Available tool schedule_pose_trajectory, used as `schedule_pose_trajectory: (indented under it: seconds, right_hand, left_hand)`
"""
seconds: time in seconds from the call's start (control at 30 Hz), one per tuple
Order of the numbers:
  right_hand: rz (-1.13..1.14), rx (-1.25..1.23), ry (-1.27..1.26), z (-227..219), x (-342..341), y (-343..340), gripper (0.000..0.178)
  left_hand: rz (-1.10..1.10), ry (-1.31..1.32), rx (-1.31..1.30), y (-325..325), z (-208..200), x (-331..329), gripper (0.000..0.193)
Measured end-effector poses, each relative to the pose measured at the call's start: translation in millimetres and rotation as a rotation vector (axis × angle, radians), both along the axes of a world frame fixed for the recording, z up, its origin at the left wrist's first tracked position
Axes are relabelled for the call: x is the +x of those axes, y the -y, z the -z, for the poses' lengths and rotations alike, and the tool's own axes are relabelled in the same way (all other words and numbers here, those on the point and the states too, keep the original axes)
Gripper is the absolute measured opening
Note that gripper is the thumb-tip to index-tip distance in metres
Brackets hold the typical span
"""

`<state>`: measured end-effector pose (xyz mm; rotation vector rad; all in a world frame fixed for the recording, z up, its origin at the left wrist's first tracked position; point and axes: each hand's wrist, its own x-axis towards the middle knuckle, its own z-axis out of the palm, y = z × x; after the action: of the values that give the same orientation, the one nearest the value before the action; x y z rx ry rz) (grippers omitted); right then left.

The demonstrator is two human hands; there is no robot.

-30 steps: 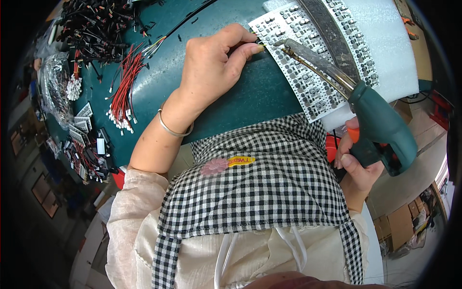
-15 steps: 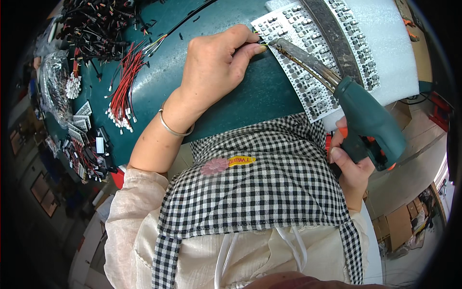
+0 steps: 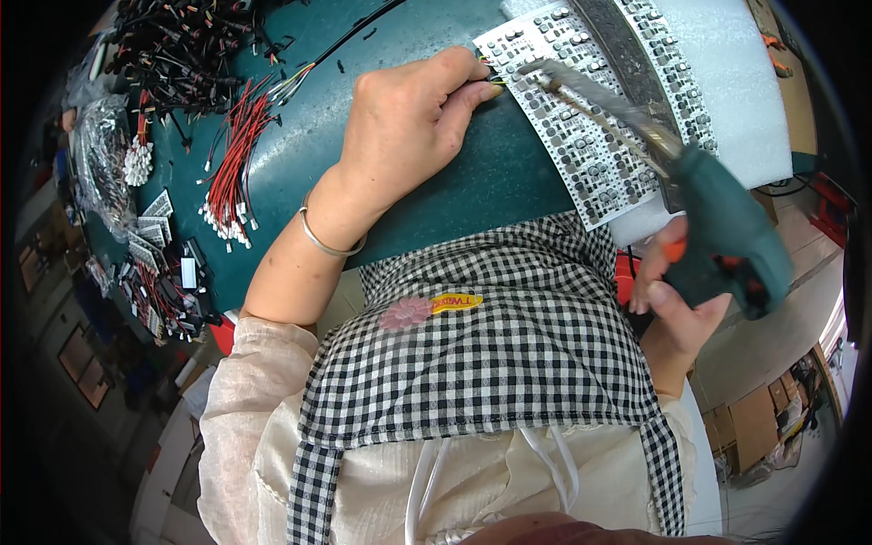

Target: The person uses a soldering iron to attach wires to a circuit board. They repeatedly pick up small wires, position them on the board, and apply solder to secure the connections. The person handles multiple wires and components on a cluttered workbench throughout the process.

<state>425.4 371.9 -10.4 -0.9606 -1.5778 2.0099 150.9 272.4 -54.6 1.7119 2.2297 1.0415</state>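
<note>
My left hand point(image 3: 413, 118) is closed, thumb and forefinger pinching thin coloured wires point(image 3: 498, 84) at the left edge of a white circuit board panel point(image 3: 568, 154). Most of the wires' length is hidden by the fingers. The panel carries rows of small dark and grey components. My right hand point(image 3: 679, 318) grips a green soldering gun point(image 3: 731, 222) with an orange trigger. Its long metal tip, slightly blurred, hangs over the panel, a little right of the wires and apart from them.
A dark curved bar point(image 3: 627, 64) lies across the panel, which rests on white foam point(image 3: 749, 109). At left on the green table point(image 3: 363, 245) are red-and-black wires point(image 3: 241, 154) with white plugs, a heap of black cables point(image 3: 177, 54), a plastic bag point(image 3: 104, 159) and small boards point(image 3: 150, 232).
The soldering gun and my right hand have moved right, drawing the tip off the wires at the panel's edge. My left hand has stayed in place.
</note>
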Motion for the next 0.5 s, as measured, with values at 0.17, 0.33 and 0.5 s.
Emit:
schedule_pose_trajectory:
  seconds: [0.17,0.33,0.5]
  right_hand:
    - [0.084,-0.094,-0.166,-5.6,-0.4,-8.9,0.062]
    - [0.118,-0.031,-0.136,-3.5,4.4,-6.5,0.064]
    - [0.127,0.004,-0.106,-3.7,3.2,-2.2,0.064]
  left_hand:
    - [0.013,-0.009,0.013,0.0,-0.1,-1.9,0.01]
    - [0.015,-0.006,0.025,-0.4,-0.6,-0.8,0.01]
    - [0.022,0.015,0.029,0.0,2.4,-2.2,0.01]
